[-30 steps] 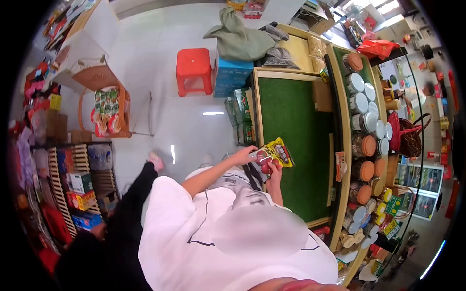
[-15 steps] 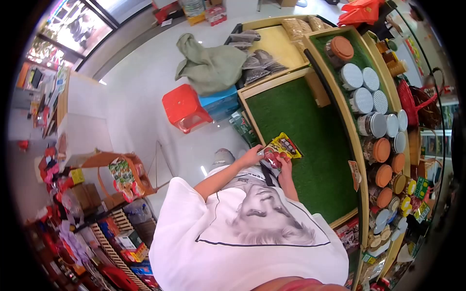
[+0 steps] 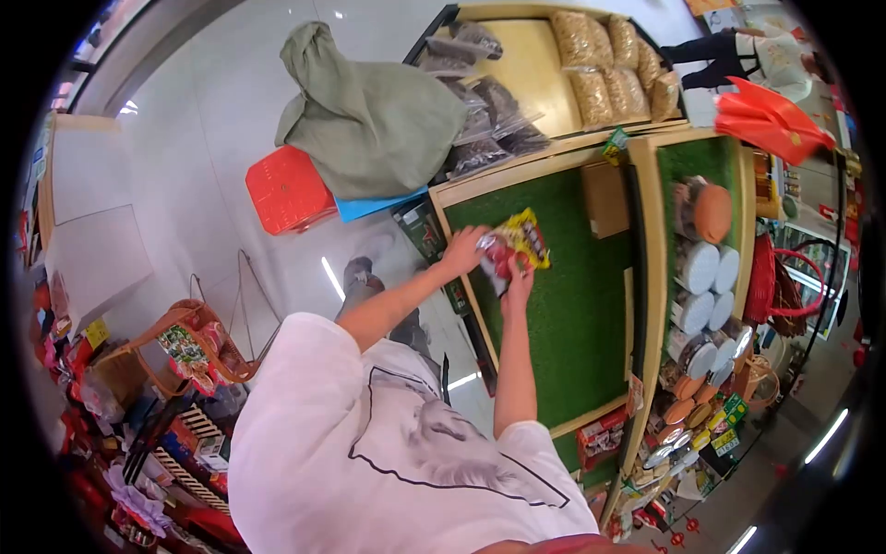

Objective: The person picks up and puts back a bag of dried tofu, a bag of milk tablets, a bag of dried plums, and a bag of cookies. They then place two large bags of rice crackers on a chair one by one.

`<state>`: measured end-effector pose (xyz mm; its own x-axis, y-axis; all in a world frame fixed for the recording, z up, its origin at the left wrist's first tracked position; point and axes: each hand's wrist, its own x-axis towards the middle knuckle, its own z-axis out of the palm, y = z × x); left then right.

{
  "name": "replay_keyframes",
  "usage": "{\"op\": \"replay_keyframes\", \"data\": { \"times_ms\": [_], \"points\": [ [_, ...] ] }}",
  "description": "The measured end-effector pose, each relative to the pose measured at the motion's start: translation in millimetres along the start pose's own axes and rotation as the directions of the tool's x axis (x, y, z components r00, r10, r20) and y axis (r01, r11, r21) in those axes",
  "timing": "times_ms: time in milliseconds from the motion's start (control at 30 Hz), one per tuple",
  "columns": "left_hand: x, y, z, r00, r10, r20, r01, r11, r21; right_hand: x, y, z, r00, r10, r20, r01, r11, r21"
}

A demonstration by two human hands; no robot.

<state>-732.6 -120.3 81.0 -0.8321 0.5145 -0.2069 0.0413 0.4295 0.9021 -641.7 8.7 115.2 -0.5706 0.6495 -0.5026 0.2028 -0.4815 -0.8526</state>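
Observation:
Both my hands grip a plastic snack bag (image 3: pixel 501 262) with a yellow-and-black printed end and a clear part showing round red pieces. My left hand (image 3: pixel 465 251) is closed on its left edge, and my right hand (image 3: pixel 518 282) pinches its lower right side. The bag is held above the green-lined display tray (image 3: pixel 581 314), near its left rim. What the print says is too small to read.
Bags of pale snack pieces (image 3: pixel 591 97) and dark packets (image 3: pixel 480 155) lie on the stand ahead. Lidded jars (image 3: pixel 701 268) line the right shelf. A grey-green cloth (image 3: pixel 369 120) covers part of a red stool (image 3: pixel 288 191). A brown box (image 3: pixel 604 200) sits in the tray.
My view has shifted, and another person has come into sight at the upper right. My right arm is stretched further forward over the tray's edge. Both hands still hold the bag.

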Motion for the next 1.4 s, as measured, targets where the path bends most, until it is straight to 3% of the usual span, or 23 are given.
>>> {"op": "replay_keyframes", "data": {
  "times_ms": [67,167,200,267,367,467,500,533,667,700,767,833,867,900,933,967,1033,1100,1133,1233,1267,1333,1400],
  "points": [
    [20.9,12.1,-28.8,0.971,0.18,-0.156,-0.143,0.965,0.22,26.5,13.5,27.2,0.992,-0.113,0.05,0.118,0.988,-0.099],
    [31.1,-14.1,-35.7,0.978,0.205,0.045,-0.208,0.925,0.318,56.6,66.8,20.6,0.963,0.253,-0.091,-0.267,0.865,-0.425],
    [28.8,-18.0,-36.7,0.984,0.115,0.139,-0.159,0.92,0.36,46.4,68.8,36.0,0.894,0.41,-0.18,-0.448,0.82,-0.356],
    [11.0,-26.5,-39.9,0.948,-0.076,0.309,-0.079,0.884,0.461,25.3,95.5,57.9,0.906,0.298,-0.3,-0.366,0.908,-0.205],
    [-24.8,-40.6,-48.2,0.917,-0.06,0.393,-0.091,0.931,0.354,-23.3,97.9,64.9,0.995,0.013,-0.103,-0.073,0.798,-0.599],
    [-71.1,-80.3,-42.1,0.939,0.03,0.342,-0.138,0.945,0.296,-66.5,111.1,32.9,0.959,0.133,0.249,0.073,0.735,-0.674],
    [-83.1,-84.3,-56.1,0.913,-0.009,0.409,-0.115,0.954,0.277,-87.8,103.6,25.7,0.928,0.314,0.201,-0.107,0.741,-0.663],
    [-95.4,-94.1,-68.9,0.872,-0.051,0.487,-0.127,0.937,0.325,-110.8,95.9,16.5,0.861,0.482,0.163,-0.282,0.718,-0.637],
    [-144.4,-202.5,-100.3,0.858,-0.151,0.49,-0.206,0.774,0.599,-190.4,99.4,-43.7,0.876,0.467,-0.12,-0.465,0.752,-0.468],
    [-138.3,-169.1,-130.4,0.812,-0.355,0.463,-0.076,0.722,0.688,-211.2,103.4,-59.9,0.867,0.45,-0.215,-0.499,0.773,-0.392],
    [-144.5,-177.5,-164.3,0.884,-0.333,0.329,-0.043,0.642,0.765,-254.1,121.8,-98.5,0.834,0.405,-0.373,-0.49,0.856,-0.166],
    [-130.7,-240.0,-183.1,0.762,-0.507,0.402,-0.009,0.613,0.79,-299.2,148.1,-133.0,0.771,0.398,-0.497,-0.428,0.902,0.058],
    [-122.4,-283.7,-188.9,0.762,-0.459,0.458,-0.038,0.674,0.738,-321.6,156.0,-142.5,0.74,0.401,-0.54,-0.415,0.904,0.102],
    [-109.1,-230.4,-198.4,0.691,-0.514,0.509,-0.155,0.582,0.798,-343.5,168.3,-151.8,0.709,0.408,-0.576,-0.401,0.904,0.147],
    [-105.5,-238.9,-200.0,0.762,-0.326,0.559,-0.347,0.523,0.779,-362.1,181.4,-157.7,0.679,0.417,-0.604,-0.393,0.902,0.181],
    [-90.0,-265.6,-191.8,0.698,-0.368,0.615,-0.405,0.505,0.762,-380.9,195.8,-161.1,0.651,0.432,-0.624,-0.388,0.896,0.215],
    [-79.6,-224.0,-181.7,0.694,-0.399,0.6,-0.298,0.599,0.743,-417.2,254.8,-169.4,0.639,0.448,-0.626,-0.327,0.894,0.306],
    [-92.5,-175.2,-158.9,0.736,-0.303,0.605,-0.09,0.842,0.532,-449.1,294.1,-159.2,0.591,0.522,-0.615,-0.298,0.85,0.435],
    [-84.5,-124.6,-120.8,0.718,-0.444,0.536,-0.269,0.534,0.802,-461.1,324.7,-153.6,0.585,0.556,-0.59,-0.299,0.824,0.481],
    [-103.6,-74.9,-49.4,0.7,-0.273,0.66,-0.312,0.715,0.626,-492.5,367.5,-124.8,0.581,0.645,-0.497,-0.378,0.754,0.536],
    [-123.5,-61.2,-26.0,0.697,-0.072,0.714,-0.445,0.737,0.509,-501.8,373.6,-120.0,0.596,0.634,-0.493,-0.375,0.763,0.528],
    [-159.6,-39.4,28.1,0.632,-0.116,0.766,-0.373,0.821,0.432,-525.8,387.8,-112.0,0.603,0.625,-0.495,-0.369,0.769,0.521],
    [-222.7,-19.1,72.4,0.528,0.048,0.848,-0.543,0.787,0.293,-551.4,391.7,-124.8,0.613,0.563,-0.553,-0.318,0.818,0.48]
  ]
}}
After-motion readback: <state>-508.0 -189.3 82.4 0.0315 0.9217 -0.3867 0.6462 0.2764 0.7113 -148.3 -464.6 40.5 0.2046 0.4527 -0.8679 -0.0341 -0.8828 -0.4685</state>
